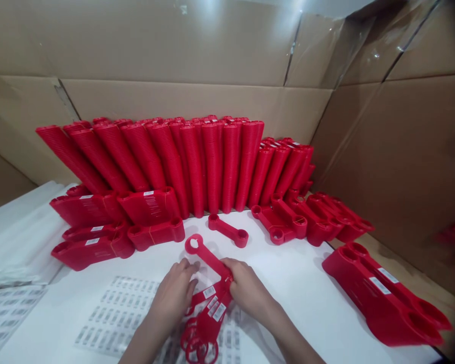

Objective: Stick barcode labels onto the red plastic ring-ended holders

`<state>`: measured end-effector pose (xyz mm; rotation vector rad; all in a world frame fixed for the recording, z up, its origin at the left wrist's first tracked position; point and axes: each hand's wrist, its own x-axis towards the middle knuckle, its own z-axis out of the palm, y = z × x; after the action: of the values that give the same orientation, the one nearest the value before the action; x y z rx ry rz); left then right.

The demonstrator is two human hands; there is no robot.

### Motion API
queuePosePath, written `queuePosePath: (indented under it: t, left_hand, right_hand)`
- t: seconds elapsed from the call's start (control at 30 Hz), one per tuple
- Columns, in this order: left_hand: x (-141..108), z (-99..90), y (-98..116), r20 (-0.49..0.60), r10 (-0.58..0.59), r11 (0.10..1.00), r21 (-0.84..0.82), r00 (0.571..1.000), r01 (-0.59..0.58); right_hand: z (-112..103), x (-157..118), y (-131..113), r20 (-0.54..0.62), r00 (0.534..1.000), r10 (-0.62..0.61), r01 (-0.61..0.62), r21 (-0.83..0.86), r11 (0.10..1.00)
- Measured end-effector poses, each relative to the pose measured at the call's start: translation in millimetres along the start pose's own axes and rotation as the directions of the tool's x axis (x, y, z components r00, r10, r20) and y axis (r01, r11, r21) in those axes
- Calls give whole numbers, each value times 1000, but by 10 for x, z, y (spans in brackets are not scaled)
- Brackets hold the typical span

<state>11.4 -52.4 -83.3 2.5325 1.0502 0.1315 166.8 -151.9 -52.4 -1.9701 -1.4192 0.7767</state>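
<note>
My right hand [248, 288] is closed around one end of a fanned bunch of flat red plastic strips with ring ends [210, 321]. Several strips carry white barcode stickers [219, 312]. One strip [209, 259] points up and away, and no sticker shows on its face. Close beside the bunch on its left, my left hand [176, 288] has bent fingers, with a gap between thumb and forefinger and nothing visible in it. Under my hands lies a sheet of barcode stickers [114, 313], partly hidden by my left arm and the strips.
Tall stacks of red strips [212, 167] line the cardboard wall [182, 96]. Shorter bundles stand left [94, 250] and right [382, 298]. A small stack [227, 230] lies ahead of my hands. Clear plastic bags [18, 237] and another sticker sheet [11, 318] are at left.
</note>
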Motion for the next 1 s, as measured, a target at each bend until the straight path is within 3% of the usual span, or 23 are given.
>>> queuePosePath:
  t: [0.17, 0.37, 0.5, 0.77, 0.87, 1.0]
  left_hand:
    - [-36, -23, -25, 129, 37, 999, -32, 991, -33]
    - [-104, -68, -74, 167, 154, 973, -198, 974, -120]
    - [-113, -5, -108, 204, 155, 970, -219, 966, -110]
    - [-54, -180, 25, 144, 116, 937, -343, 983, -61]
    - [-46, -125, -25, 101, 98, 950, -307, 990, -63]
    - [-73, 16, -123, 137, 187, 958, -247, 973, -149]
  right_hand:
    - [56, 11, 32, 38, 999, 38, -37, -19, 999]
    - [50, 7, 52, 57, 998, 41, -42, 14, 999]
    - [47, -7, 33, 71, 997, 24, -25, 14, 1000]
    - [27, 14, 31, 20, 999, 44, -44, -24, 999]
    - [23, 5, 46, 20, 999, 33, -32, -24, 999]
    - [11, -35, 58, 93, 995, -40, 40, 7, 999]
